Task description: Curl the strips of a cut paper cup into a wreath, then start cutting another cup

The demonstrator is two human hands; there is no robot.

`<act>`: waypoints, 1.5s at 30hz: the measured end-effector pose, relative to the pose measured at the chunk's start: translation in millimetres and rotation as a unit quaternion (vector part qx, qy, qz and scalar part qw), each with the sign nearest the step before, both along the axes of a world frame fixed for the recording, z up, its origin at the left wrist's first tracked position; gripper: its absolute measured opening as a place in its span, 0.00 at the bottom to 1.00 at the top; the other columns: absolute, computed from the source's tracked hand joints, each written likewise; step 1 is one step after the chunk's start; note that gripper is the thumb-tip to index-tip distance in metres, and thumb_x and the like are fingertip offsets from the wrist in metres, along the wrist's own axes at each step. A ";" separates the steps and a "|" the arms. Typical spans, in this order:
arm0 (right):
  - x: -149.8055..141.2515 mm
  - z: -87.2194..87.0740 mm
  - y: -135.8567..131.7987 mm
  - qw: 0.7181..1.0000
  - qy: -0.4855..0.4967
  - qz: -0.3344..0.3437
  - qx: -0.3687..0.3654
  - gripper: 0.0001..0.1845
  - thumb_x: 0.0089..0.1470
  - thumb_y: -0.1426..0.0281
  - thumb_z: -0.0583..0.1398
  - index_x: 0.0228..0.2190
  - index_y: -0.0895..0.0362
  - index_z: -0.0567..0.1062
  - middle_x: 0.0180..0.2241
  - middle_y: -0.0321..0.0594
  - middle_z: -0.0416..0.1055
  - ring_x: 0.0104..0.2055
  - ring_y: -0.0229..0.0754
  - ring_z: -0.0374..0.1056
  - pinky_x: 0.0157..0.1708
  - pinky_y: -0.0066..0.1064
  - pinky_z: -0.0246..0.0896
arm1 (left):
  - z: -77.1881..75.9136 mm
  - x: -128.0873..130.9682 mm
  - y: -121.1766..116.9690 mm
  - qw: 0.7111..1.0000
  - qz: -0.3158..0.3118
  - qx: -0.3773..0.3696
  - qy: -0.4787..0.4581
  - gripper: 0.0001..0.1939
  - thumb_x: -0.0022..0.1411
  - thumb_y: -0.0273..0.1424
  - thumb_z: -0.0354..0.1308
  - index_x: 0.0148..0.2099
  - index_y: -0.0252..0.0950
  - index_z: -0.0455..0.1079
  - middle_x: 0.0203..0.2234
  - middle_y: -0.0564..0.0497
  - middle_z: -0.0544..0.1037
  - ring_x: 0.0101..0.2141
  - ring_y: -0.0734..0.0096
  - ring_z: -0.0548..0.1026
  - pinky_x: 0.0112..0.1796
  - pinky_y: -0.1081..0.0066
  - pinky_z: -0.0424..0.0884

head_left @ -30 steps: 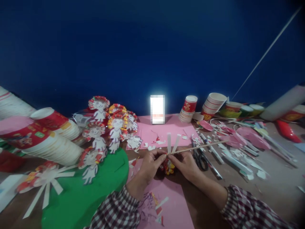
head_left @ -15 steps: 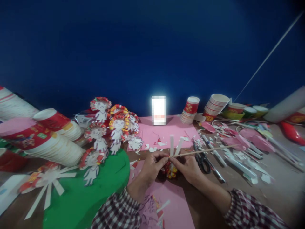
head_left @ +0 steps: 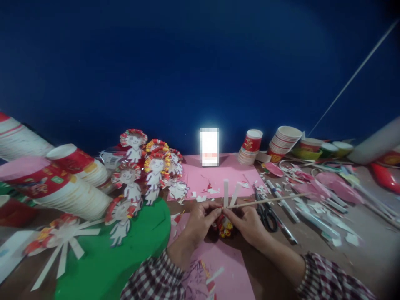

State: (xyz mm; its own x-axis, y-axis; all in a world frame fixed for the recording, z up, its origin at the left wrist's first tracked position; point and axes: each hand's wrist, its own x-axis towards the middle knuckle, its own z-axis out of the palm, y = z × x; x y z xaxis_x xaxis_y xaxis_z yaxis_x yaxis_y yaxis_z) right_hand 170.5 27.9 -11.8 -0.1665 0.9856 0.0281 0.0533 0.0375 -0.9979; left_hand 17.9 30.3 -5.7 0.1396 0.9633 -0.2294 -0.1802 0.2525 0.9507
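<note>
cup cutting [head_left: 225, 230]: held between the two hands, in front of the person; its red-and-yellow curled edge hangs just below the fingertips.
white strips [head_left: 226, 192]: two stand up straight from the cutting, uncurled.
left hand [head_left: 200, 218]: thumb and forefinger pinching at the near end of the stick, seemingly with the cutting's edge between them; the exact hold is hidden.
right hand [head_left: 250, 223]: thumb and forefinger pressed together on the thin stick [head_left: 275, 200], which slants out to the right above the black scissors [head_left: 268, 218].
curling: judging by the rolled edge, the step in hand is winding a strip round the stick.
next turn: it calls for a firm pinch and an even roll, so that the paper neither slips nor creases.
leaning cup stack [head_left: 73, 196]: red printed band with a small green patch; lettering too blurred to read.
small cup stack [head_left: 252, 143]: gold emblem on red, no brand legible.
clear packet [head_left: 110, 160]: a barcode label, its figures unreadable.
bright screen [head_left: 209, 146]: contents masked by coarse blocks.
</note>
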 end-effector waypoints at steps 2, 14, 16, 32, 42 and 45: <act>0.0 0.3 0.6 1.000 0.000 -0.001 0.001 0.16 0.50 0.59 0.62 0.33 0.59 0.75 0.33 0.43 0.77 0.33 0.45 0.72 0.32 0.31 0.68 | 0.4 0.1 0.0 1.000 0.003 -0.006 -0.001 0.12 0.46 0.34 0.65 0.34 0.33 0.74 0.28 0.49 0.76 0.31 0.69 0.72 0.35 0.70 0.67; 1.6 -1.2 1.1 0.999 -0.035 0.000 0.005 0.17 0.51 0.58 0.61 0.34 0.60 0.77 0.32 0.43 0.77 0.33 0.44 0.72 0.30 0.29 0.68 | -1.4 0.0 -0.8 1.000 0.002 0.003 0.008 0.10 0.48 0.34 0.63 0.34 0.35 0.74 0.27 0.50 0.76 0.30 0.70 0.72 0.34 0.70 0.67; 1.8 0.4 0.8 0.999 -0.049 -0.003 0.001 0.18 0.51 0.58 0.61 0.33 0.60 0.77 0.29 0.42 0.76 0.33 0.44 0.72 0.27 0.28 0.67 | -2.4 -0.1 -0.6 1.000 0.002 0.003 0.013 0.10 0.49 0.34 0.63 0.34 0.34 0.74 0.27 0.50 0.76 0.30 0.70 0.72 0.34 0.70 0.67; -0.8 1.8 0.8 1.000 -0.027 -0.014 0.004 0.18 0.47 0.57 0.62 0.30 0.61 0.77 0.26 0.42 0.76 0.28 0.42 0.71 0.24 0.26 0.65 | -2.3 -0.5 -1.0 0.999 -0.003 0.022 0.028 0.10 0.49 0.33 0.63 0.34 0.34 0.74 0.29 0.48 0.77 0.33 0.68 0.73 0.37 0.69 0.68; -0.6 -2.5 1.7 0.997 -0.061 -0.035 0.022 0.15 0.49 0.60 0.61 0.27 0.61 0.76 0.25 0.42 0.75 0.28 0.43 0.71 0.24 0.28 0.65 | -3.4 0.2 -1.1 0.999 -0.001 0.017 0.033 0.09 0.49 0.34 0.63 0.33 0.35 0.74 0.27 0.50 0.77 0.28 0.71 0.72 0.33 0.71 0.67; -1.1 -7.4 2.8 0.998 -0.046 -0.029 0.025 0.15 0.50 0.60 0.61 0.29 0.60 0.76 0.27 0.41 0.76 0.29 0.43 0.71 0.26 0.29 0.66 | -2.2 0.4 -1.0 0.999 0.008 0.017 0.037 0.09 0.49 0.34 0.63 0.33 0.35 0.74 0.28 0.49 0.77 0.30 0.70 0.73 0.34 0.71 0.68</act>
State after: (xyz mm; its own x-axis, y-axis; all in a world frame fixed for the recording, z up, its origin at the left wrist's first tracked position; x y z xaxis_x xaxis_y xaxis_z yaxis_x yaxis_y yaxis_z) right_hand 169.4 30.7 -19.2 -0.1131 0.9915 0.0643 0.1478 0.0808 -0.9857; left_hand 18.3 29.3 -7.9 0.1075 0.9727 -0.2056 -0.1134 0.2174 0.9695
